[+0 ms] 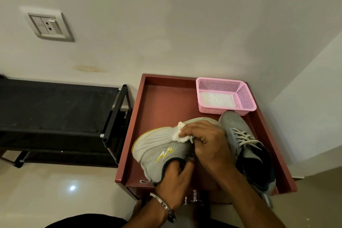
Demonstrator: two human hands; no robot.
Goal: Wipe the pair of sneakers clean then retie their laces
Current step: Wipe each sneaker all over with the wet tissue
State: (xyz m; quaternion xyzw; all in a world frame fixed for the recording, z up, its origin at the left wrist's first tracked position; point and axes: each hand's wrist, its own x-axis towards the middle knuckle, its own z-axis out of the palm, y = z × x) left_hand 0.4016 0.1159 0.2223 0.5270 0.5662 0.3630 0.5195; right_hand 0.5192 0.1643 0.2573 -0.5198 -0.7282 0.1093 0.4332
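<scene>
Sneakers sit on the red worktop (162, 102), a tray-like top with a raised rim, and only one of them is in the hands. The held sneaker (161, 151) lies tipped on its side, sole turned toward the left and upward, its long axis running from the heel near the person's body out to the toe at the far right, so the ribbed sole edge and the side with the yellow logo face the camera. The left hand (174, 176) grips the heel collar, fingers curled into the shoe's opening, and steadies it. The right hand (205, 141) is closed around a crumpled white wipe (180, 132) and presses it on the seam where sole meets upper, about midway along the shoe. That hand lies across the shoe, so the wiping stroke would most likely run along the long axis, toward the toe or back toward the heel.

The second sneaker (246, 146) rests upright just to the right, toe pointing away and touching the pink basket (246, 96), its pale laces (244, 138) crossed over the tongue; whether they are knotted cannot be told. It lies right beside the right forearm, so the right hand is the nearer one to it. The basket holds a flat white sheet (217, 99).

By my reading the wiping is under way on the first shoe, and the lacing is not yet begun.
</scene>
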